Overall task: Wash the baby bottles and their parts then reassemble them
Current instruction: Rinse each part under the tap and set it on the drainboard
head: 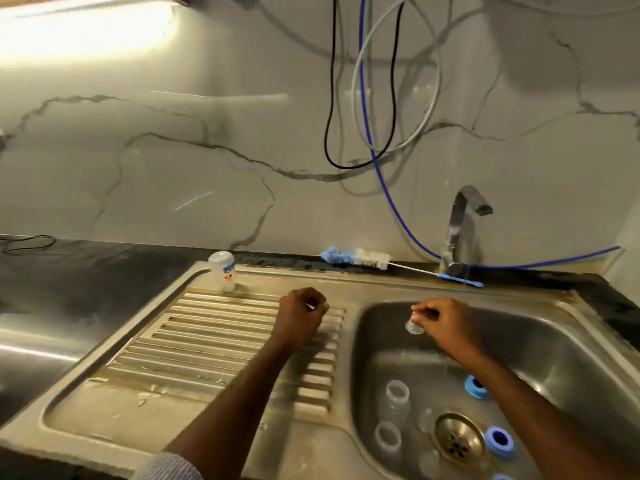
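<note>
Teat [414, 326], clear, is pinched in the right hand [446, 323] over the sink [571, 344]. Two bottles [393, 403] and blue rings [498, 442] are seen well below it on the basin floor. Left hand [300, 320] is curled above the drainboard [207, 337]; whether anything is held cannot be told.

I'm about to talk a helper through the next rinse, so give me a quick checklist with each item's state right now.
1. Right hand grips the clear teat over the basin: ok.
2. Water running from the tap: cannot tell.
3. Left hand free: not ok, a small pale piece shows between its curled fingers.
4. Bottle brush available on the sink's back ledge: ok.
5. Two open clear bottles and blue rings waiting in the sink: ok.
6. Printed bottle upright on the drainboard: ok.
</note>
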